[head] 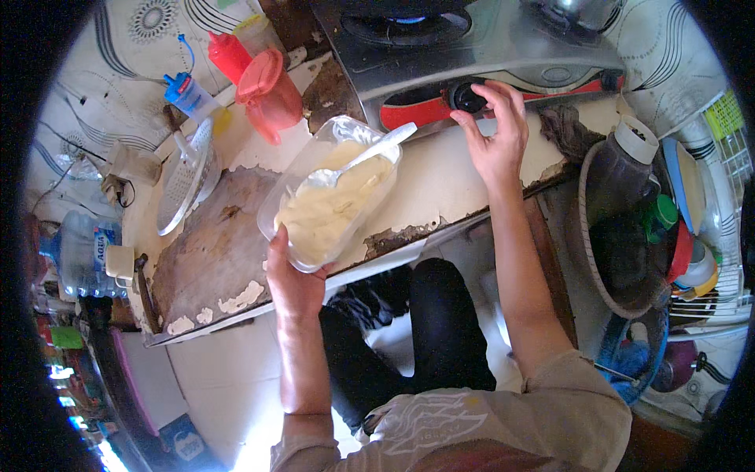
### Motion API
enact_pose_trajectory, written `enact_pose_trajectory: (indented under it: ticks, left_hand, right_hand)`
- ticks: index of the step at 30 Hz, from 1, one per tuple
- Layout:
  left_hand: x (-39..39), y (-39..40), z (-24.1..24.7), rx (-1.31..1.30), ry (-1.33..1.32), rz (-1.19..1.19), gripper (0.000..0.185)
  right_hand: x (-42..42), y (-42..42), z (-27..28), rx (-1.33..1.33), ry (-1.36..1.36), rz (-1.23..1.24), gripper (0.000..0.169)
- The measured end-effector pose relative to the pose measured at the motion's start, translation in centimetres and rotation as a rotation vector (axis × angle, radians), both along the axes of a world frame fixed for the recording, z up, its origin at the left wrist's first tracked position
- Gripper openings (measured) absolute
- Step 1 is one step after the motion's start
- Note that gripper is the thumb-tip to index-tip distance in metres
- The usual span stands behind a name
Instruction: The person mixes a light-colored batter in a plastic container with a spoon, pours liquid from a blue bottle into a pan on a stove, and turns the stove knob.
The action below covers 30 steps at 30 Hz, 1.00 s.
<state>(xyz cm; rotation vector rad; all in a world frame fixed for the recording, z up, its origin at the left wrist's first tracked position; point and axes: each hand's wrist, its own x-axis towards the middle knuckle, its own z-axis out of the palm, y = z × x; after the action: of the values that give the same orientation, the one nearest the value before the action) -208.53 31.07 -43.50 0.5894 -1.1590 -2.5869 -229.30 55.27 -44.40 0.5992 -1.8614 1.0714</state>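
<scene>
My left hand (298, 283) grips the near end of a clear plastic container (272, 197), held tilted over the worn counter. Pale yellow batter (330, 215) fills much of it. A metal spoon (377, 145) lies in the batter, its handle jutting past the far right rim. At the front of the gas stove (407, 71), the thumb and fingers of my right hand (498, 127) are on the black control knob (469, 97). Part of a blue flame (407, 19) shows at the burner, beneath a dark pan cut off by the top edge.
A slotted metal skimmer (186, 177) leans at the left of the counter (218, 236). Behind stand a red lidded pitcher (277, 88), a red squeeze bottle (227, 56) and a blue-capped bottle (189, 94). At right, a large basin (590, 236) holds a jug (628, 150). A grey cloth (566, 133) lies near the stove.
</scene>
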Motion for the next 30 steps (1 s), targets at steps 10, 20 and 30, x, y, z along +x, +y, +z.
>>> enact_pose_trajectory:
  ticks: [10,20,30]
  left_hand:
    - [-2.9,-2.0,-1.5,0.016,0.14,-0.172,0.053]
    - [-2.7,-1.4,-1.1,-0.103,0.151,-0.177,0.058]
    - [-2.0,-1.6,-1.1,-0.126,0.174,-0.197,0.057]
  right_hand:
    - [-0.3,0.2,-0.5,-0.076,-0.038,0.064,0.021]
    - [0.3,0.2,-0.2,-0.088,-0.062,0.07,0.02]
    - [0.4,0.1,-0.6,-0.051,-0.029,0.06,0.025]
